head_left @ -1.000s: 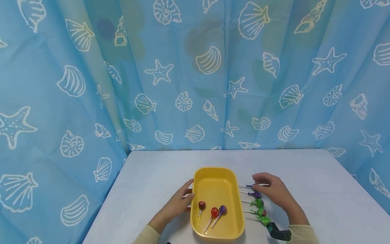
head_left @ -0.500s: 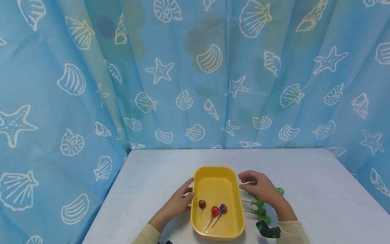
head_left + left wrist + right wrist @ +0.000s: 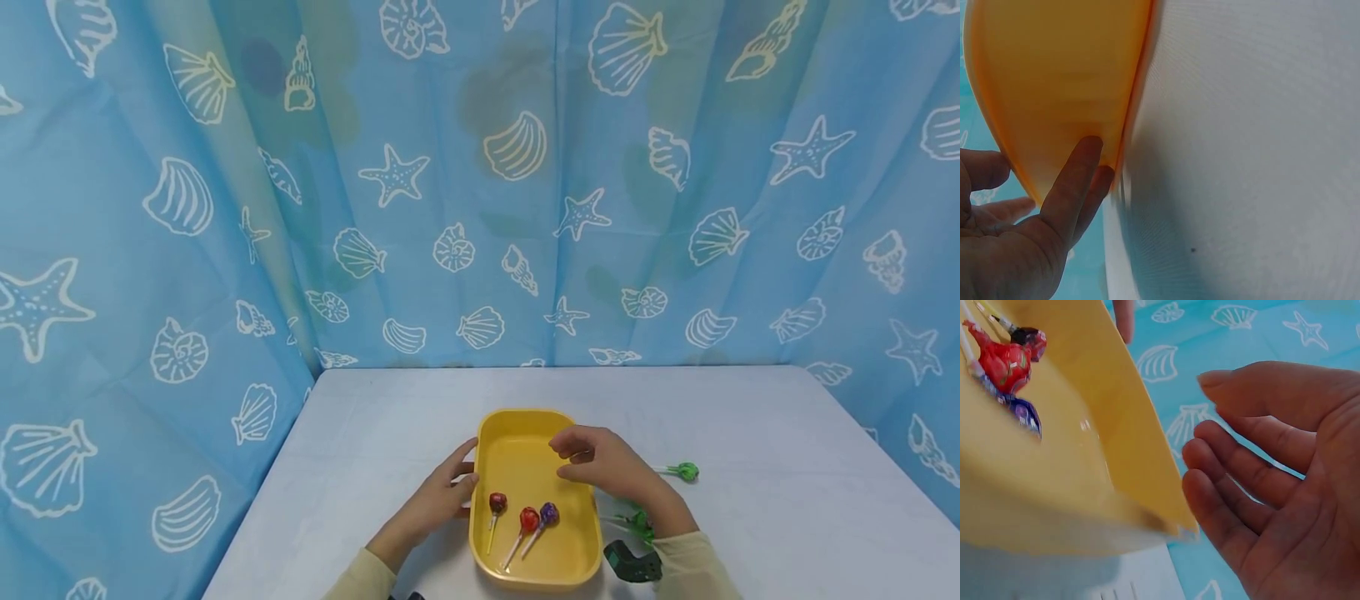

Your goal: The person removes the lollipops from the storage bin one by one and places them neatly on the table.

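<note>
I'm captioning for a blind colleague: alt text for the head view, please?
A person's left hand touches a yellow tray holding three lollipops; the right hand hovers over its right side. Green-wrapped lollipops lie on the white table to the right, before a blue seashell-patterned curtain.

One yellow tray (image 3: pixel 517 454), one white table (image 3: pixel 405 417) and at least five lollipops (image 3: pixel 529 520).

1. The curtain (image 3: pixel 480 183) is hanging behind the far edge of the worktop (image 3: pixel 405 408).
2. The tray (image 3: pixel 517 467) is standing on the worktop.
3. Three lollipops (image 3: pixel 528 520) are lying in the tray's near half.
4. Other lollipops (image 3: pixel 687 472) are lying to the tray's right.
5. The left hand (image 3: pixel 438 494) is touching the tray's left wall; the right hand (image 3: pixel 606 461) is hovering over its right rim.
</note>
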Available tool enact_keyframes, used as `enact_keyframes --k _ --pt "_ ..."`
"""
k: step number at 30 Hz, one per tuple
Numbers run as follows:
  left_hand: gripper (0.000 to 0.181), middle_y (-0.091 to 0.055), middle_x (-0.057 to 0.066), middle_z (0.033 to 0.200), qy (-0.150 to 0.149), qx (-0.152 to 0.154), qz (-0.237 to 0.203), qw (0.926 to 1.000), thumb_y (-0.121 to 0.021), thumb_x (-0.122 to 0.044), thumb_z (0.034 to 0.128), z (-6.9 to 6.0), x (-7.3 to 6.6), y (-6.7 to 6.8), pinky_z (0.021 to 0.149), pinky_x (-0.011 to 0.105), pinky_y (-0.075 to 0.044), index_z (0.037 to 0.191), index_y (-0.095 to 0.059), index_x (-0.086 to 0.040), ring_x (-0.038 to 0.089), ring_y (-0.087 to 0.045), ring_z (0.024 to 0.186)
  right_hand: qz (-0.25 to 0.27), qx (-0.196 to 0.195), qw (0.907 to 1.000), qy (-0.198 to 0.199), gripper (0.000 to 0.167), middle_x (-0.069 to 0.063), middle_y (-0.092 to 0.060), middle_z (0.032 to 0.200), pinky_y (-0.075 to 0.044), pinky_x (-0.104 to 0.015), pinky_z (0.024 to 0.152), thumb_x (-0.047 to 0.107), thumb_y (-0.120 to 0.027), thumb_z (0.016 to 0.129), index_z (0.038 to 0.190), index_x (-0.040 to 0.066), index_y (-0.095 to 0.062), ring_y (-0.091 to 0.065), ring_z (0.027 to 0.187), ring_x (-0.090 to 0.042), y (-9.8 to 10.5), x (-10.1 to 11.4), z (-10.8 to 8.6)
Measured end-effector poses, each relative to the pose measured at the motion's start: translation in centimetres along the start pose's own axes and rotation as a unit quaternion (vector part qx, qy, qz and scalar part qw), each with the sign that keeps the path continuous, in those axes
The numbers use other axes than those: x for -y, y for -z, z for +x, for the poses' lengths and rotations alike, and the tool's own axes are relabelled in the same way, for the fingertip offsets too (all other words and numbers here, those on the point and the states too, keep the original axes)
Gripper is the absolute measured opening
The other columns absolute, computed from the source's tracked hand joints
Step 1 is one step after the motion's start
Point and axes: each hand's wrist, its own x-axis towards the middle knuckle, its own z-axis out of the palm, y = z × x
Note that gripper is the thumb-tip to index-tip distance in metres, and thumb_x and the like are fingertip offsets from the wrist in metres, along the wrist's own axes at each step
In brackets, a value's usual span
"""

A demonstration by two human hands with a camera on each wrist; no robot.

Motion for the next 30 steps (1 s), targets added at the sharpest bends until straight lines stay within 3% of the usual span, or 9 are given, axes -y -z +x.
enact_keyframes --k 14,23,30 --pt "0.060 -0.046 0.028 0.146 0.003 0.002 -0.005 1.0000 -0.051 -0.012 0.1064 -0.1 -0.2 0.0 0.080 0.047 -0.063 0.162 -0.027 -0.015 0.042 -0.058 0.122 -0.009 0.127 0.9917 0.017 0.028 -0.011 -0.071 0.105 -0.059 -0.039 0.088 0.004 -0.077 0.084 0.111 -0.002 -0.070 -0.065 0.096 -0.028 -1.9 0.8 1.9" --pt "0.060 -0.045 0.028 0.147 0.010 0.001 -0.005 0.9999 -0.050 -0.012 0.1063 -0.2 -0.5 -0.1 0.081 0.047 -0.063 0.162 -0.027 -0.015 0.042 -0.058 0.122 -0.034 0.170 0.9848 -0.016 0.022 -0.004 -0.071 0.095 -0.061 -0.039 0.085 0.001 -0.080 0.081 0.102 0.005 -0.073 -0.064 0.087 -0.019 -3.0 1.2 3.1" --pt "0.060 -0.045 0.028 0.147 0.007 0.004 -0.007 0.9999 -0.050 -0.011 0.1064 -0.2 -0.5 0.0 0.081 0.048 -0.063 0.162 -0.027 -0.015 0.042 -0.058 0.122 -0.046 0.201 0.9776 -0.041 0.027 -0.001 -0.069 0.093 -0.061 -0.039 0.085 -0.005 -0.081 0.076 0.098 0.010 -0.073 -0.062 0.086 -0.019 -3.8 1.1 3.8"
